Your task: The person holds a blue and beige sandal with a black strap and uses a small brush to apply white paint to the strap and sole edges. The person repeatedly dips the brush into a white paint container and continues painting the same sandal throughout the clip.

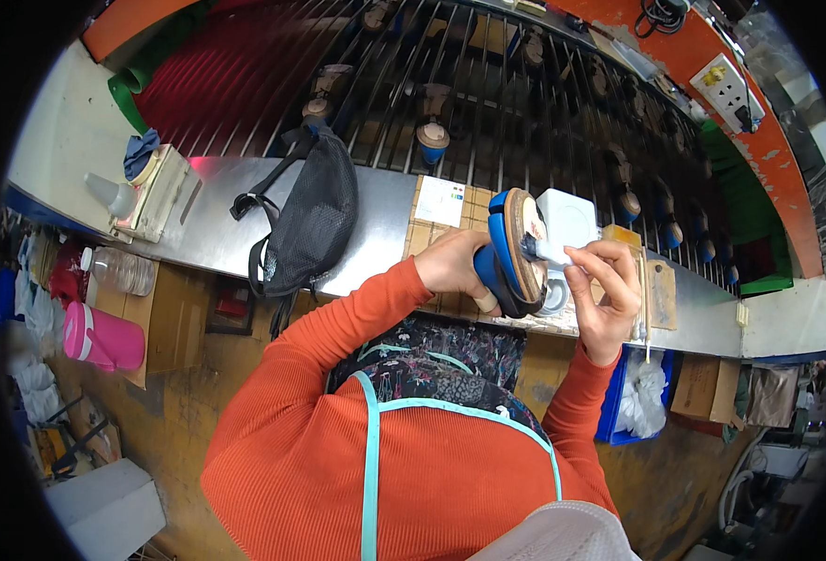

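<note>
My left hand is wrapped around a blue shoe, holding it tilted on its side above the bench front. The shoe's pale tan underside faces to the right. Close beside that underside, my right hand has its thumb and forefinger pinched together; what they hold, if anything, is too small to make out. Just beyond the right fingertips is a white square container. Partly hidden between the shoe and my right hand is a white round container.
Patterned cardboard with a white card covers part of the metal ledge. Left of it lies a black mesh bag. Behind runs a rod conveyor carrying several shoes. A blue crate stands below right, a pink bucket left.
</note>
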Motion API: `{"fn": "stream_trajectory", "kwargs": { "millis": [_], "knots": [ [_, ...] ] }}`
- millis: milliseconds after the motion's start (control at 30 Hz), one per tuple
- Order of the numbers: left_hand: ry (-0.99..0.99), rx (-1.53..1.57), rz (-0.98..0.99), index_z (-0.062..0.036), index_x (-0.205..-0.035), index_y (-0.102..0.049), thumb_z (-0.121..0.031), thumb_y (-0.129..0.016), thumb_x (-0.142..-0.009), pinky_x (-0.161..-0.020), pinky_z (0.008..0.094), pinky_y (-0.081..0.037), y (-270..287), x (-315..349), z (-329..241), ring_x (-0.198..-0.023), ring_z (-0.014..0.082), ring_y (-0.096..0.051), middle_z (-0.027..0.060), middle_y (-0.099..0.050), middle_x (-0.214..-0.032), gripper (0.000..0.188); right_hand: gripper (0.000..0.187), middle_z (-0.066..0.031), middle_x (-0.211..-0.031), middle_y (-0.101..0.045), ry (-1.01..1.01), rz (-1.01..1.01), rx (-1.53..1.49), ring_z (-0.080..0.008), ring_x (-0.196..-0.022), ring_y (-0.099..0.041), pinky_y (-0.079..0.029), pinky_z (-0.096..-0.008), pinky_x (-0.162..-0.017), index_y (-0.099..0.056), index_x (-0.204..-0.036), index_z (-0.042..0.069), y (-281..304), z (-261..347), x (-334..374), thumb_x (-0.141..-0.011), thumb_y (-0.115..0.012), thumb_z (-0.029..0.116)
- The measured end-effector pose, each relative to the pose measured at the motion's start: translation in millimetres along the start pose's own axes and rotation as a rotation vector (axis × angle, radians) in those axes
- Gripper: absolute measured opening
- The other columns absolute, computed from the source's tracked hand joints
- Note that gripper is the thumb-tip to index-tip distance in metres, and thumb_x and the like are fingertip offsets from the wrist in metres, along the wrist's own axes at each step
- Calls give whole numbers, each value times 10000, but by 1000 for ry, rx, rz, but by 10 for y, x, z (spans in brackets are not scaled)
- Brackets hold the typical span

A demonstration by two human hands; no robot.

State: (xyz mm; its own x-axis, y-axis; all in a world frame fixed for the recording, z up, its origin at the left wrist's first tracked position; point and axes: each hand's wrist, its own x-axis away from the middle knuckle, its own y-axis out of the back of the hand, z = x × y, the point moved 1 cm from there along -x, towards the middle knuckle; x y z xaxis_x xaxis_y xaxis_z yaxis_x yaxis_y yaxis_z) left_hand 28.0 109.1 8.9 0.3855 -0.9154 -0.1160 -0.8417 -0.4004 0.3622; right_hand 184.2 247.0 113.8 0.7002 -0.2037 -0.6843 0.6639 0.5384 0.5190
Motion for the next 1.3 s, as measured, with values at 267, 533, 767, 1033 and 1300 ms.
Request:
{"fn": "stream_trajectory", "kwargs": {
  "millis": [267,533,767,1033,1300],
  "knots": [
    [129,419,214,4,-1052,-657,14,-886,-502,-852,311,-519,-188,188,105,-948,179,-650,86,-700,-1015,596,229,-48,-873,-604,-78,44,-62,-140,-745,-521,-422,-253,-646,-748,-961,48,-102,-90,164,-742,-741,-17],
    [220,622,363,49,-1138,-631,-42,-891,-519,-899,313,-513,-238,285,78,-958,226,-671,150,-696,-1058,678,238,-46,-880,-611,-111,80,-70,-143,-752,-524,-415,-269,-676,-750,-961,53,-157,-194,268,-733,-742,-14],
    [247,706,443,39,-1146,-632,-41,-887,-537,-896,326,-519,-294,317,137,-966,233,-672,152,-693,-1074,665,229,-53,-883,-620,-64,133,-48,-154,-758,-538,-397,-282,-720,-746,-959,47,-135,-257,296,-734,-747,7],
    [319,698,537,33,-1166,-621,-52,-897,-532,-899,333,-517,-329,344,147,-983,239,-664,153,-686,-1086,697,240,-19,-863,-632,85,272,30,-148,-714,-516,-363,-298,-711,-767,-926,119,36,-314,89,-691,-769,67],
    [317,686,579,24,-1198,-591,-35,-896,-543,-942,330,-491,-319,366,-5,-1035,234,-639,140,-664,-1137,725,196,-40,-910,-612,2,336,-174,-113,-712,-544,-443,-251,-615,-761,-952,76,33,-408,-93,-761,-752,34]
  ]
}}
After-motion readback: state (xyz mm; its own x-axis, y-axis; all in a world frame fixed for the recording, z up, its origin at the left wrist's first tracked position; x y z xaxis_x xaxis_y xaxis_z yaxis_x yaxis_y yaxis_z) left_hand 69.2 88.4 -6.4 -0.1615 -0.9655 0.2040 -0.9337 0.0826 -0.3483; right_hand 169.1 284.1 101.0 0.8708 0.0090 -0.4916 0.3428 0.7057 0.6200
